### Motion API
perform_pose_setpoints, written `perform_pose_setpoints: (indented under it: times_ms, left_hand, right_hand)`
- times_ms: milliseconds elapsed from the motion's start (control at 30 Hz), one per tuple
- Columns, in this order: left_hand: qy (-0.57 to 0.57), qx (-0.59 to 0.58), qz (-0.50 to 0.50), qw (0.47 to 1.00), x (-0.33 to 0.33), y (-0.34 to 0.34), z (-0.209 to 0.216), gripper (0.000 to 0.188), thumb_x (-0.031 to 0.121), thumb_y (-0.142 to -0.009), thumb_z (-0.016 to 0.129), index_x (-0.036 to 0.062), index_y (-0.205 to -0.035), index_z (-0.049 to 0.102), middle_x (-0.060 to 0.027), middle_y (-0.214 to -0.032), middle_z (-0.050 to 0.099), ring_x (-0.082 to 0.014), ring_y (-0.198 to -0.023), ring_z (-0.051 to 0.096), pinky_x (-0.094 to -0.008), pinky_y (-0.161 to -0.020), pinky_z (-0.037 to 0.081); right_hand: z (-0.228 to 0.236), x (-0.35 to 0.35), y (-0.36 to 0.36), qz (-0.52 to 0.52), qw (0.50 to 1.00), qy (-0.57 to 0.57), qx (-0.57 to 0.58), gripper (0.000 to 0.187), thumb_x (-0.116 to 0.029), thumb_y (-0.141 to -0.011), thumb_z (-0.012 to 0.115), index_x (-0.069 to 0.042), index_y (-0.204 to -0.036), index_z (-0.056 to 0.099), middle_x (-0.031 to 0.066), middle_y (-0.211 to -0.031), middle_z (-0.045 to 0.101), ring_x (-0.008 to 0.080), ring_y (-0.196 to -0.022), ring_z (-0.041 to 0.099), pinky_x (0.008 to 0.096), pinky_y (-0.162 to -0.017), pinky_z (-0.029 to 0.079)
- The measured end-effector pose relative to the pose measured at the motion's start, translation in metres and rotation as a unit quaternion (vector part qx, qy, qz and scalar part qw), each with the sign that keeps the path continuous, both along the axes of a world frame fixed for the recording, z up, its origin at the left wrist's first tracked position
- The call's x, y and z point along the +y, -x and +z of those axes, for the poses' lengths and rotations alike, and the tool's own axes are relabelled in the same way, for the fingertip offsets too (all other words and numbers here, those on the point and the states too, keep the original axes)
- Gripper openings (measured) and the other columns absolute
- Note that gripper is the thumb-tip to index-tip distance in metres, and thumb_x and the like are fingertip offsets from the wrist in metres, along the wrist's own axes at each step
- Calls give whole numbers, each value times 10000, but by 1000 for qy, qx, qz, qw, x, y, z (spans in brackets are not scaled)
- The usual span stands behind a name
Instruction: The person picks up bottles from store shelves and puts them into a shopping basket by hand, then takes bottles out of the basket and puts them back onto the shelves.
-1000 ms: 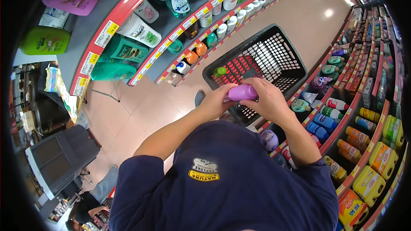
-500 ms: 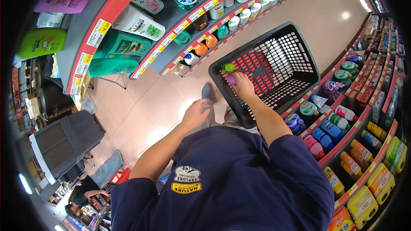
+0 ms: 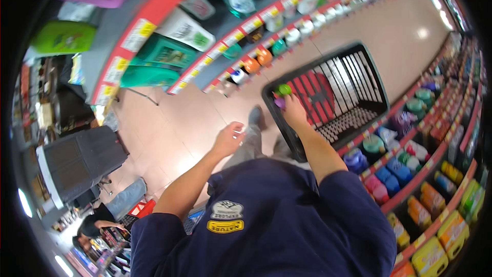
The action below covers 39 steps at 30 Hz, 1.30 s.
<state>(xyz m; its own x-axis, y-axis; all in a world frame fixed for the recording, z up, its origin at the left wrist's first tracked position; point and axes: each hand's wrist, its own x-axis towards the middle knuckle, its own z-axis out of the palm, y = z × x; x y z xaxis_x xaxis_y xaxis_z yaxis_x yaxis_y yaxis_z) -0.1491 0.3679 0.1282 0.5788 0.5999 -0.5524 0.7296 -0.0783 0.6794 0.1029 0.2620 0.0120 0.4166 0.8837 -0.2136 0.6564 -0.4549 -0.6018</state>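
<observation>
A black lattice-sided shopping basket (image 3: pixel 378 79) is in front of me, a little to the right, with a red patch (image 3: pixel 315 100) showing on its inner side. At its near left rim my right hand (image 3: pixel 293 111) has its fingers closed round a small green and purple item (image 3: pixel 284 90); the hand partly hides it, so its kind is unclear. My left hand (image 3: pixel 229 139) hangs in the air left of the basket. Its fingers are loosely bent and apart, with nothing visible between them.
Shelves of bottles (image 3: pixel 179 28) curve along the left and far side. More shelves with detergent bottles (image 3: pixel 394 172) line the right. A dark wheeled unit (image 3: pixel 84 161) stands left on the tiled floor (image 3: pixel 164 118). Behind it is another person (image 3: pixel 115 210) at lower left.
The view has shifted, moving the shelves and basket right and down in the picture. My left hand has drawn slightly left, its fingers more parted. My right hand stays at the basket's rim.
</observation>
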Motion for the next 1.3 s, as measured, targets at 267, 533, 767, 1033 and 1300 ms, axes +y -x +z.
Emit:
perform_pose_setpoints:
  times_ms: [267, 533, 767, 1033, 1300]
  left_hand:
    - [-78, -231, 95, 965, 51, -51, 99, 321, 128, -880, 674, 38, -1169, 565, -75, -1028, 647, -148, -881, 644, -306, -776, 522]
    - [-514, -373, 230, 738, 203, -79, 287, 592, 181, -810, 761, -36, -1274, 464, -162, -1162, 582, -220, -1053, 584, -342, -866, 495]
    - [-426, -340, 265, 795, 280, -116, 303, 700, 370, -720, 788, -57, -1192, 498, -214, -1108, 631, -337, -998, 636, -398, -866, 492]
    - [-448, -309, 246, 802, 278, -118, 308, 567, 317, -727, 791, -17, -1118, 552, -204, -1015, 673, -333, -942, 660, -396, -826, 509]
    - [-365, -412, 182, 815, 185, -85, 311, 568, 252, -733, 801, -3, -1169, 541, -156, -1028, 674, -253, -941, 654, -364, -833, 501]
  right_hand:
    - [25, -41, 1, -76, 994, -74, 25, 607, -122, -767, 711, -19, -1296, 432, 236, -1258, 486, 434, -1158, 496, 447, -958, 450]
    - [141, 4, -35, -64, 968, -241, -16, 505, -62, -798, 700, 12, -1249, 486, 208, -1219, 515, 380, -1113, 526, 410, -915, 476]
    - [315, 97, -20, 0, 910, -415, -11, 504, 5, -788, 700, -11, -1252, 502, 172, -1233, 526, 303, -1047, 571, 347, -791, 516]
    - [359, 134, 4, 72, 883, -462, 25, 509, -4, -783, 714, -20, -1249, 509, 157, -1249, 537, 286, -1090, 572, 339, -785, 519]
    - [380, 110, 21, 64, 878, -470, 69, 539, 5, -780, 720, -9, -1267, 490, 168, -1279, 509, 261, -1098, 572, 319, -808, 529]
